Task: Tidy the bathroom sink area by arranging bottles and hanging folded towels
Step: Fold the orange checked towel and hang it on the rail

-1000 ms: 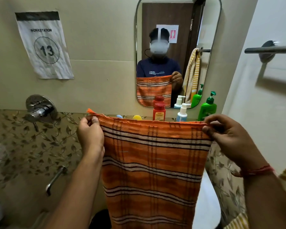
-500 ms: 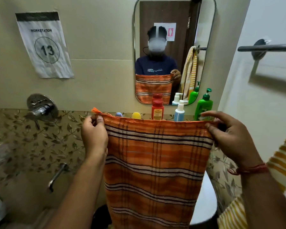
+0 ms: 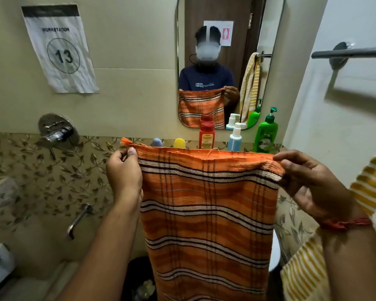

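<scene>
Orange cloth fills the middle of the head view: a striped orange towel hangs full length in front of the sink area, stretched flat between both hands. The left hand pinches its upper left corner between thumb and fingertips; the right hand pinches the upper right corner the same way. The towel looks doubled over at most once, so the folding seems only begun, and it is not yet hung.

Behind its top edge, 3 bottles stand in a row under the mirror: a red bottle, a blue spray bottle and a green pump bottle, with 2 small caps, 1 bluish and 1 yellow, just left of them. These appear already arranged. The towel bar on the right wall is bare where it shows. A yellow striped towel lies over the right arm, apparently also waiting its turn.
</scene>
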{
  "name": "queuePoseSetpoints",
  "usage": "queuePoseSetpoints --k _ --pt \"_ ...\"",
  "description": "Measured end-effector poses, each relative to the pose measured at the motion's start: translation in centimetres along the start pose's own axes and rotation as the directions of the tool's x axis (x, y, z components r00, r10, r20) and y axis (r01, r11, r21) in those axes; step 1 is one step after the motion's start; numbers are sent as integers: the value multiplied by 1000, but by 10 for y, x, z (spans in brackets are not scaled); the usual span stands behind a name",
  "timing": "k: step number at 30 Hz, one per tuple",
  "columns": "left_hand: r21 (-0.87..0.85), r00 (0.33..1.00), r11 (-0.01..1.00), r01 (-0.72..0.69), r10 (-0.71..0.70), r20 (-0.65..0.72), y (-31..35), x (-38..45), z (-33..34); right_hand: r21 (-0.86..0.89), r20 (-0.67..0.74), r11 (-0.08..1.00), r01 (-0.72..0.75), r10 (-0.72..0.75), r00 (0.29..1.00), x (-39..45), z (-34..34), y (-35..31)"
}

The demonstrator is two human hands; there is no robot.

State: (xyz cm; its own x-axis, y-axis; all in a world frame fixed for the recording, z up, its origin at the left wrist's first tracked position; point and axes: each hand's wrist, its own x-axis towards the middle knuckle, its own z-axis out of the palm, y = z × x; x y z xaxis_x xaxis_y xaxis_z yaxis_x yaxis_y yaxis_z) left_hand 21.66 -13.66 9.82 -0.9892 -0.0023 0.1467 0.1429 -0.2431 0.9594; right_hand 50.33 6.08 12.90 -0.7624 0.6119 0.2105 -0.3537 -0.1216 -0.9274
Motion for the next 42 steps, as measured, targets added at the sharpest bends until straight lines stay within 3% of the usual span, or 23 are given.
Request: queuePoseSetpoints --k 2,3,5,7,11,15,19,22,24,25,26,27,28,30,31,34,42 --pt "12 1000 999 -31 31 -3 3 -5 1 -335 -112 937 101 -146 983 1 6 -2" --pt "23 999 999 -46 46 -3 5 -7 1 -519 -172 846 122 -244 954 3 7 -2" --pt "45 998 997 -65 64 8 6 -9 1 -649 -247 751 117 -354 902 9 6 1" --pt "48 998 997 -60 59 27 5 -8 0 -549 -285 826 126 -327 901 11 -1 6" --pt "90 998 996 12 -18 66 -4 0 -1 -162 -313 987 0 -52 948 14 -4 15" --pt "154 995 984 87 -94 36 -21 -3 1 156 -349 976 -152 198 916 17 10 30" --pt "130 996 991 45 -55 74 -24 -23 11 348 -265 926 -146 247 932 11 36 38" --pt "101 987 995 21 -37 154 -19 -44 23 345 -101 925 -161 207 973 2 69 38" --pt "81 971 997 -12 -8 238 -13 -58 29 166 -45 980 -111 120 992 -1 90 38" --pt "52 960 998 -26 10 281 -9 -65 32 -7 -50 999 -41 41 998 -1 99 38" --pt "18 949 999 -27 20 316 -6 -71 34 -239 -59 969 57 -73 996 0 106 38" --pt "-15 937 1000 -21 25 349 -2 -77 36 -496 -40 853 161 -208 977 3 110 38" --pt "-44 924 999 -11 26 381 2 -82 37 -715 23 655 244 -327 945 7 112 38" --pt "-73 899 997 -2 34 436 7 -90 37 -915 189 244 321 -443 876 15 115 37" --pt "-77 887 997 -2 37 460 8 -92 38 -932 237 150 331 -440 866 18 116 35" --pt "-121 855 991 57 14 518 11 -95 38 -920 281 153 360 -383 880 25 117 30" --pt "-288 770 911 294 -47 637 9 -86 38 -956 245 34 293 -460 854 40 117 33"
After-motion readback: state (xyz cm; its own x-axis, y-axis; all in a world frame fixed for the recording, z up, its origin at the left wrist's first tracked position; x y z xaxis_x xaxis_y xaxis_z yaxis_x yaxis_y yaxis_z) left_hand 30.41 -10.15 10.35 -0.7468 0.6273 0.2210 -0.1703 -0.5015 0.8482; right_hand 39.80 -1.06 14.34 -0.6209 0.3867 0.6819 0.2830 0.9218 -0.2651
